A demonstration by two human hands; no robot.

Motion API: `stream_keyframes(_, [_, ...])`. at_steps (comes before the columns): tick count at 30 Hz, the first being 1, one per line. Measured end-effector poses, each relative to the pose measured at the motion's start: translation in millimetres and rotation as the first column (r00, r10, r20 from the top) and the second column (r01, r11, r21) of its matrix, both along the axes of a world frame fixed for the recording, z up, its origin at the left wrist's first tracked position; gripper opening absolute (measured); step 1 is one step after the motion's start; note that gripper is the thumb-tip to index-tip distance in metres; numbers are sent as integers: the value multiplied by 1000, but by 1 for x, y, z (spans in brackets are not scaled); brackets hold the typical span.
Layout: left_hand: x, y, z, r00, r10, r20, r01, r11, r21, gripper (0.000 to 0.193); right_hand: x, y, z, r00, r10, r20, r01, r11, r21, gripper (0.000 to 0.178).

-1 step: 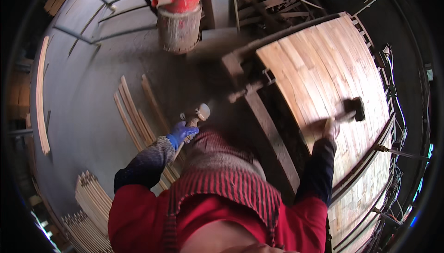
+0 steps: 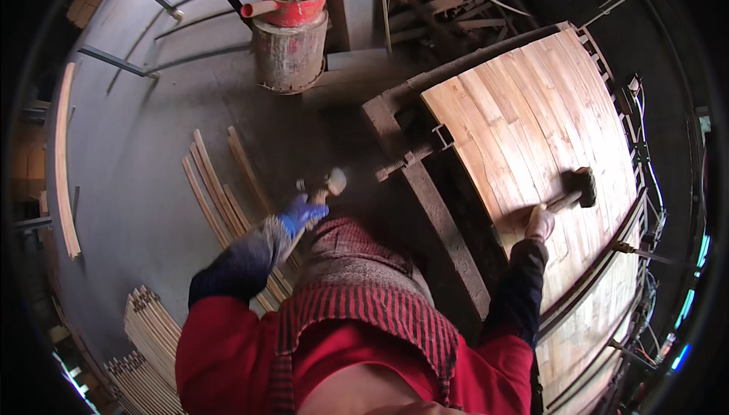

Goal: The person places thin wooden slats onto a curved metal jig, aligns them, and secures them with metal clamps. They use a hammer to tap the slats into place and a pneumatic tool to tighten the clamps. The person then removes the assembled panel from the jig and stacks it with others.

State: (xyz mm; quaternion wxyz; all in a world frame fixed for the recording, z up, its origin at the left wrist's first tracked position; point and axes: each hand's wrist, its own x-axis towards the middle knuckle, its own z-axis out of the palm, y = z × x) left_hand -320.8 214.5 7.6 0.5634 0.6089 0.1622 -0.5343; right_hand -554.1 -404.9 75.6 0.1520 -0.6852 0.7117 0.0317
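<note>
My right hand point(image 2: 540, 224) is closed round the wooden handle of a mallet point(image 2: 585, 187) with a dark block head. The head is over the panel of pale wood strips point(image 2: 524, 134) on my right; whether it touches the surface I cannot tell. My left hand point(image 2: 302, 213), in a blue-coated glove, grips a hammer-like tool point(image 2: 332, 182) with a pale rounded end, blurred by motion. It is held in front of my body, apart from the panel. Below the gloved hand the handle runs back along my forearm.
A dark metal frame point(image 2: 448, 225) with a screw clamp point(image 2: 414, 158) borders the panel. Loose wooden strips point(image 2: 216, 176) lie on the left, with stacked strips point(image 2: 152, 324) nearer. A stained bucket point(image 2: 291, 54) carries a red dipper point(image 2: 296, 9). Scrap wood point(image 2: 456, 5) lies behind.
My right hand and the mallet have shifted slightly toward me over the panel. My left hand keeps its hold on the pale-ended tool. The whole view has moved a little.
</note>
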Motion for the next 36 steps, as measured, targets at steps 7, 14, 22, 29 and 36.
stream_keyframes(7, [206, -129, -164, 663, -611, 432, 267, 733, 626, 52, -1, 54, -18, 975, -116, -188, 94, 988, -122, 61])
stream_keyframes(14, [317, -190, -204, 528, -734, 426, 354, 647, 676, 61, -6, 40, -25, 951, -245, -187, 251, 968, 12, 64])
stream_keyframes(22, [314, -141, -236, 370, -551, 748, 390, 823, 413, 47, -28, 32, 39, 395, -618, 679, 97, 764, 638, 36])
stream_keyframes(29, [169, 24, -216, 622, -76, 779, -203, 946, 254, 35, 31, 44, 117, 294, -402, 867, 39, 912, 409, 26])
stream_keyframes(36, [-50, 116, -169, 665, 158, 730, -491, 829, 267, 4, 61, -30, 268, 366, 487, 793, -54, 862, -504, 35])
